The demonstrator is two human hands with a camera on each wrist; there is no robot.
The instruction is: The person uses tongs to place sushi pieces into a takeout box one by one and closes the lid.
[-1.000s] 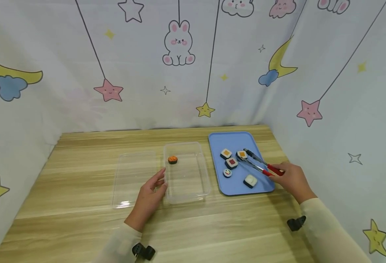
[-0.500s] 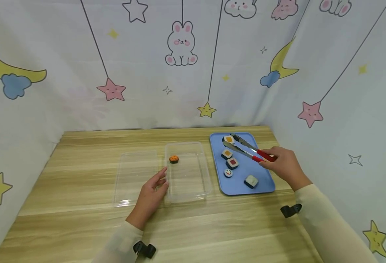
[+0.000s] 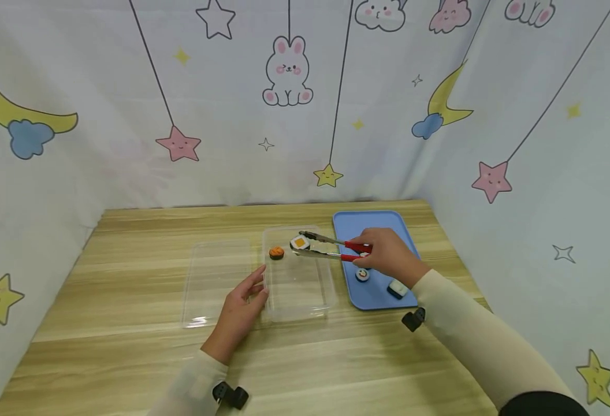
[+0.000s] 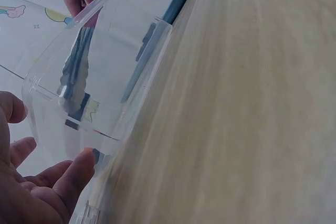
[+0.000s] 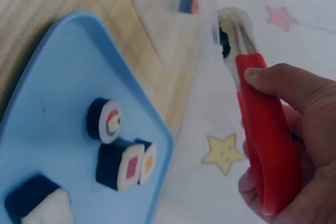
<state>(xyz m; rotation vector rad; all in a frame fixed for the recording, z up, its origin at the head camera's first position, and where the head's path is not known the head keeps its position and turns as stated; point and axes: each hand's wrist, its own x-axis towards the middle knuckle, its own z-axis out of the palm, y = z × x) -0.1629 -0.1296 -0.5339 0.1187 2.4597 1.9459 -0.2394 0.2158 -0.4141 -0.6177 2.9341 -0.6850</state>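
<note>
My right hand [image 3: 390,254] grips the red handles of metal tongs [image 5: 265,135]. Between the tong tips is a square sushi roll [image 3: 300,242] with a yellow-orange centre, over the back part of a clear plastic container [image 3: 331,292]. Inside that container, near its left wall, sits a small orange-topped sushi [image 3: 276,253]. My left hand [image 3: 238,309] has its fingers extended at the container's left wall. In the left wrist view, its fingertips [image 4: 83,163] lie right at the clear plastic.
A blue tray [image 3: 375,221] stands right of the container, partly behind my right hand. On it lie a round roll [image 5: 107,120], a red-centred square roll [image 5: 122,165] and a white-topped piece [image 3: 397,289]. A flat clear lid [image 3: 214,283] lies left.
The tongs lifted the yellow-orange-centred roll from the tray, first toward its back, then left over the container. My left hand has stayed at the container wall.
</note>
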